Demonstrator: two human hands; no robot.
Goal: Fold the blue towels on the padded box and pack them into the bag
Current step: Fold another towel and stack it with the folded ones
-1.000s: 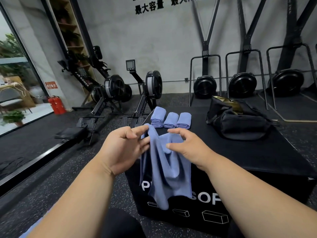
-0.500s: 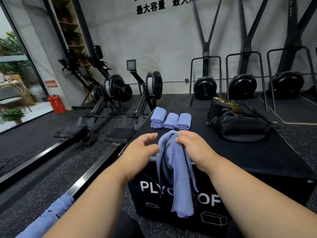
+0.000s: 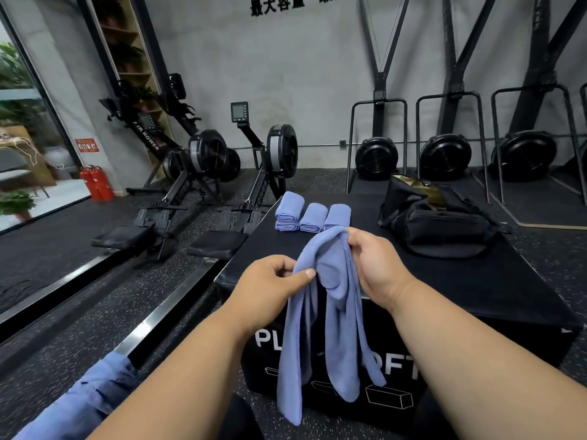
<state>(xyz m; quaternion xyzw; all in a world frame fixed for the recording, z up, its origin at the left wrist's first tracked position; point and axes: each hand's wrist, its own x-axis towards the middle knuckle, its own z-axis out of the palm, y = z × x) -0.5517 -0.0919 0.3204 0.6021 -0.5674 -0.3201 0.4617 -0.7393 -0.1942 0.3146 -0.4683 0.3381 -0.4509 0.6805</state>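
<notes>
A blue towel (image 3: 330, 315) hangs bunched in front of the black padded box (image 3: 460, 281). My left hand (image 3: 270, 287) pinches its left edge between thumb and fingers. My right hand (image 3: 374, 265) grips the towel's top, a little higher and further right. The cloth drapes down over the box's front face. Three folded blue towels (image 3: 313, 215) lie in a row at the box's far left end. A black bag (image 3: 435, 223) sits open on the far right of the box top.
Two rowing machines (image 3: 206, 173) stand on the floor to the left of the box. Black fan units (image 3: 444, 157) inside metal frames line the back wall. Red fire extinguishers (image 3: 95, 184) stand by the glass door. More blue cloth (image 3: 85, 398) lies at the lower left.
My left hand has closed on the towel's left edge. My right hand has lifted the top of the towel higher. The cloth now hangs in longer, spread folds.
</notes>
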